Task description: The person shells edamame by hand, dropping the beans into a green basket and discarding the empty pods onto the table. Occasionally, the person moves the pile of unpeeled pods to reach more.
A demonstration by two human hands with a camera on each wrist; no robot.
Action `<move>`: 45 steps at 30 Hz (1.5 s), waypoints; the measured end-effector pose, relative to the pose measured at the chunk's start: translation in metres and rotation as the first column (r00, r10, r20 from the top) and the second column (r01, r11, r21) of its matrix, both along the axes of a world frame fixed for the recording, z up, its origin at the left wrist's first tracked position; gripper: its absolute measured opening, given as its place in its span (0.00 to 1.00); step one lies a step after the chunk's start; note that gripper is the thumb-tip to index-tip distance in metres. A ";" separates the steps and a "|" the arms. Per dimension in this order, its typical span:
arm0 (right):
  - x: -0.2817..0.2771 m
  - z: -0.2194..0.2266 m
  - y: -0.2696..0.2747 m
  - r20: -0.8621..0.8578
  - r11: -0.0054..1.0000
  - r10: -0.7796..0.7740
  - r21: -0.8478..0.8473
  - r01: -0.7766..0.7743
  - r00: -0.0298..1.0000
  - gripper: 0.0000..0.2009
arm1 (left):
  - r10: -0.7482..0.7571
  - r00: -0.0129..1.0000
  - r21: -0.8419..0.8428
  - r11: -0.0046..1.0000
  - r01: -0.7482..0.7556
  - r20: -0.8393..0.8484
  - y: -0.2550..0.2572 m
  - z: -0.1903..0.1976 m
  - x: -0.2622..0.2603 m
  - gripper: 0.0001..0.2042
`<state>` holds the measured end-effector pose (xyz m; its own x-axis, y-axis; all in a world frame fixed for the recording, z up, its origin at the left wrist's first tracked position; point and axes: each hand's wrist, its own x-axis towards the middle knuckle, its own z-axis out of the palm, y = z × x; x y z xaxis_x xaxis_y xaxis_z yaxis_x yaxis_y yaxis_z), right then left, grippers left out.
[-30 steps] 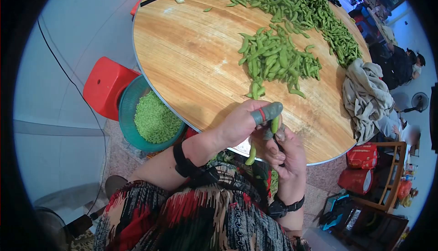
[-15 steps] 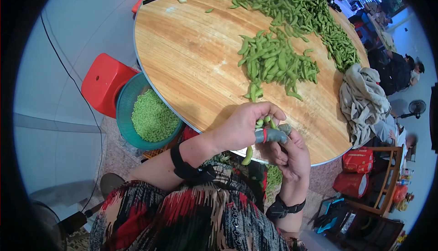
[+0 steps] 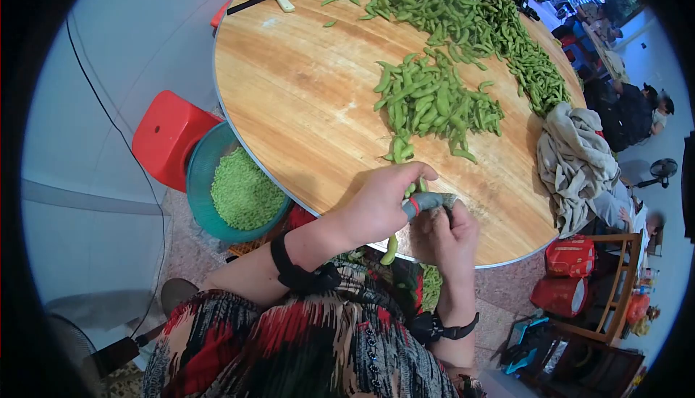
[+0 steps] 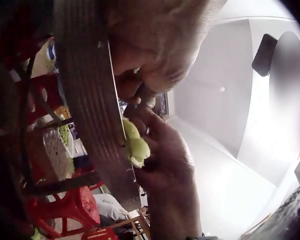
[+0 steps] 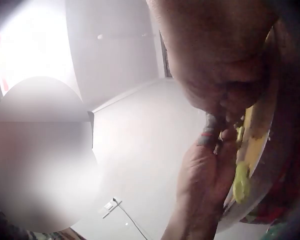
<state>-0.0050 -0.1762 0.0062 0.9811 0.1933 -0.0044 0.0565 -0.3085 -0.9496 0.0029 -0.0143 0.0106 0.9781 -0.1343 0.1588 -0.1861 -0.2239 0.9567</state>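
Green pod [image 3: 391,247] pinched in both grips, left hand [image 3: 376,206] above, right hand [image 3: 445,231] beside, table [image 3: 304,101] edge.

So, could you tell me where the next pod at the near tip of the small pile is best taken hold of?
Take the nearest pod at its near end, coming from the table edge side. It lies lengthwise toward the hands, apart from the small pile, so a thumb-and-finger grip across its narrow width probably clears its neighbours.
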 end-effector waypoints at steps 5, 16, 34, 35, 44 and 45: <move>0.006 0.004 -0.003 -0.291 0.918 0.110 0.397 0.016 0.950 0.05 | -0.114 0.971 0.218 0.974 0.067 0.212 0.008 -0.004 0.010 0.13; 0.002 0.013 -0.003 0.024 0.986 0.151 0.069 -0.153 0.988 0.05 | -0.377 0.882 -0.654 0.748 0.111 -0.282 0.008 -0.006 0.009 0.10; -0.006 0.015 0.024 0.123 0.979 0.183 -0.116 -0.169 0.975 0.09 | -0.261 0.938 -0.543 0.834 0.099 -0.229 0.028 -0.015 -0.011 0.09; -0.003 0.016 0.024 0.123 0.979 0.182 -0.116 -0.168 0.976 0.09 | -0.222 0.938 -0.563 0.826 0.036 -0.266 0.031 -0.016 -0.012 0.09; 0.038 0.017 0.055 0.369 0.865 0.125 -0.495 0.081 0.921 0.10 | -0.061 0.950 -0.457 0.885 -0.091 -0.306 0.047 -0.002 -0.021 0.09; 0.040 0.015 0.057 0.410 0.790 0.150 -0.596 0.140 0.900 0.10 | -0.063 0.951 -0.456 0.885 -0.087 -0.304 0.047 -0.002 -0.022 0.09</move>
